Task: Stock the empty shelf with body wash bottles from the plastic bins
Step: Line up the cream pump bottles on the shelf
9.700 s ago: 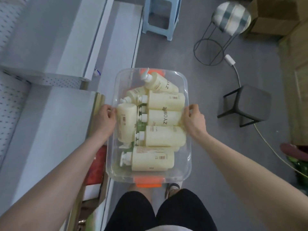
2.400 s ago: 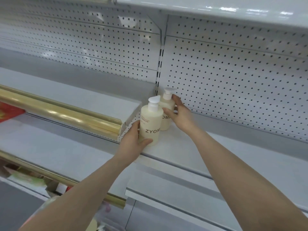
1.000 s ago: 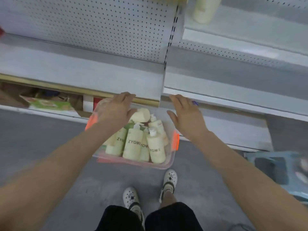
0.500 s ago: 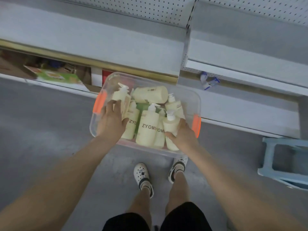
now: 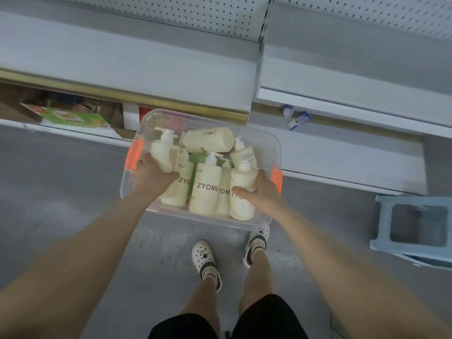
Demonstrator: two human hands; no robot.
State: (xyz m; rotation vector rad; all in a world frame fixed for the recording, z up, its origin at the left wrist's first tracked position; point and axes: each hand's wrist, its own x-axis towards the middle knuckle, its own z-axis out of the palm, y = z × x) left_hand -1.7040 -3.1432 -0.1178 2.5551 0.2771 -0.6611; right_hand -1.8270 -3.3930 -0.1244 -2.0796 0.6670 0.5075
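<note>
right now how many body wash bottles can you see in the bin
7 bottles: one gripped by the left hand, one by the right hand, three side by side between them, one lying across the back, one at back right. More may be hidden underneath.

Bin (image 5: 266,143): clear plastic w/ orange latches (image 5: 133,154) on L & R ends. Bottles (image 5: 205,189) inside: pale cream, white pump tops, dk brown "ZYOME" lettering; green patch (image 5: 195,160) shows btwn them. Shelf (image 5: 171,57): white-grey, gold trim strip (image 5: 156,101) along near edge. Pegboard (image 5: 195,13) at far side: white w/ regular grid of small dk holes. Floor (image 5: 73,192): grey, faintly speckled. Stool (image 5: 384,228) at R: lt blue. Box (image 5: 71,117) at L: green & white w/ some red. Wrapper (image 5: 297,118): blue & white. Clogs (image 5: 203,255): white w/ holes, dk straps. Shorts (image 5: 269,319): black.
</note>
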